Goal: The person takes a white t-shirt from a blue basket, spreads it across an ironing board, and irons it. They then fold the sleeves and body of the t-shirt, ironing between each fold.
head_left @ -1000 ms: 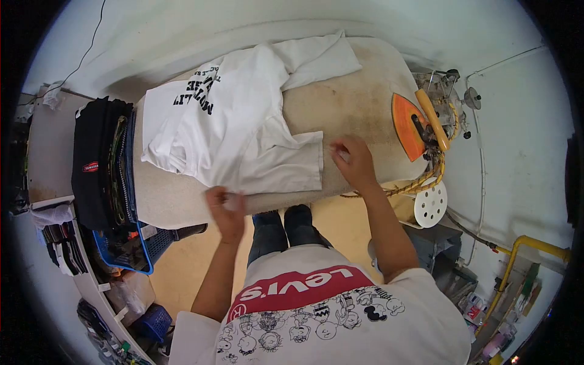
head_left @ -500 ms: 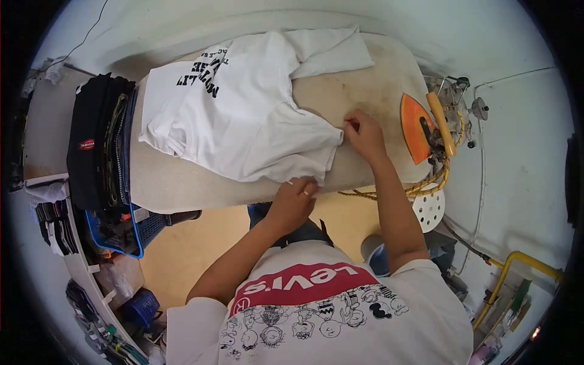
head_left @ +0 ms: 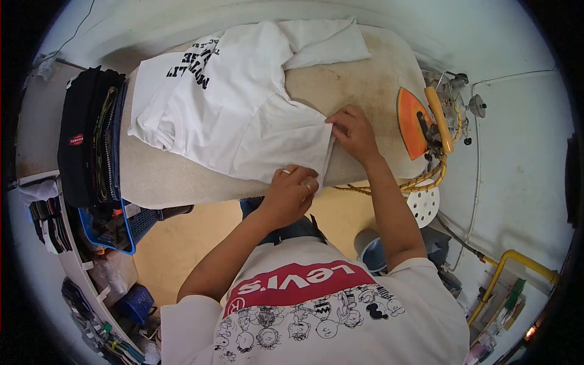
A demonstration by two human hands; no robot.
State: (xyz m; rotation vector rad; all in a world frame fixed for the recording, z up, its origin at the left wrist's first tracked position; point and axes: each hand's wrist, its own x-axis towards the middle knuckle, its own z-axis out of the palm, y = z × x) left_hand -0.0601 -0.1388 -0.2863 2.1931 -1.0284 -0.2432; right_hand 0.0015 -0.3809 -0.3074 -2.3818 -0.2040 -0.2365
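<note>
A white T-shirt (head_left: 237,121) with black lettering lies spread on the padded ironing board (head_left: 377,67). Its near sleeve is stretched toward me, while the other sleeve (head_left: 328,42) lies folded at the back. With bent fingers, my left hand (head_left: 293,191) is closed at the near corner of the sleeve hem; its fingertips are partly hidden. My right hand (head_left: 354,134) pinches the hem's far corner between thumb and fingers. To the right of that hand, an orange iron (head_left: 412,125) with a wooden handle (head_left: 439,118) rests on the board's end.
Folded dark garments (head_left: 88,137) are stacked at the board's left end, above a blue basket (head_left: 106,234). A yellow cord (head_left: 420,179) runs from the iron along the board's near right edge. Below it are a white perforated stool (head_left: 424,204) and a bucket (head_left: 372,250).
The near sleeve now lies smoother, and its hem runs straighter between my hands. My right hand has gone from beside the hem to gripping its corner. The whole view has shifted slightly.
</note>
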